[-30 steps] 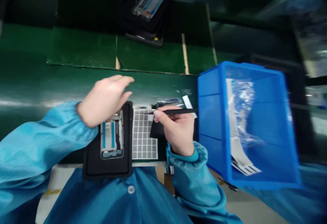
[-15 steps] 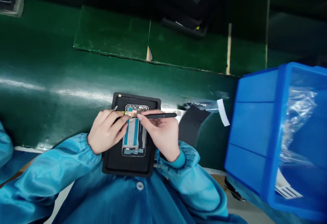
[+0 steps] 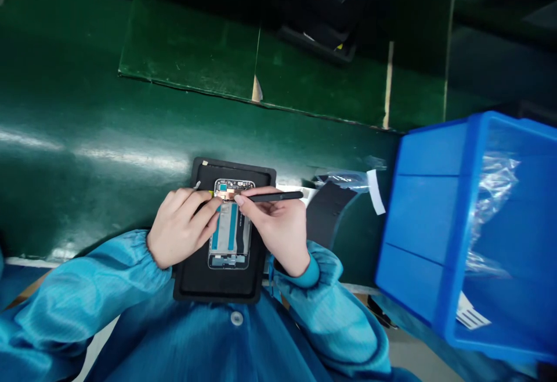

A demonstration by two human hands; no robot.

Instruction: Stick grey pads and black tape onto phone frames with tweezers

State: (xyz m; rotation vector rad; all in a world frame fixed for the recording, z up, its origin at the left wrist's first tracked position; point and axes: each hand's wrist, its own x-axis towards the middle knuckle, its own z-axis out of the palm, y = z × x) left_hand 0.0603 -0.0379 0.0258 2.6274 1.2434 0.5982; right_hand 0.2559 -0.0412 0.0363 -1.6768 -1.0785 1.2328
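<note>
A slim black tool [image 3: 278, 197], smooth and rod-like, is clamped between the thumb and fingers of the right hand [image 3: 281, 228]. Its tip is hidden by the thumb, at the upper part of a phone body [image 3: 226, 231], which is laid open just left of that grip. The phone body is shaped as a rounded rectangle with a thin, pale rim; flat grey metal is crossed lengthwise by glossy blue strips, and a shiny copper-coloured patch [image 3: 229, 194] is exposed right beside the tool. That patch is met from the other side by the bent fingertips of the left hand [image 3: 183, 225]; whether anything is pinched there cannot be told. Beneath both hands, the phone body is carried by a matt black tray [image 3: 217, 283] with a raised, round-cornered lip. To the right of the grip, a dark, curved sheet [image 3: 328, 211] is spread near crinkled clear film [image 3: 348, 180] and a white strip [image 3: 375, 192]. Farther right, more wrinkled film is held in a blue plastic crate [image 3: 422, 213]. Sheen is thrown by the smooth green tabletop [image 3: 108, 121].
</note>
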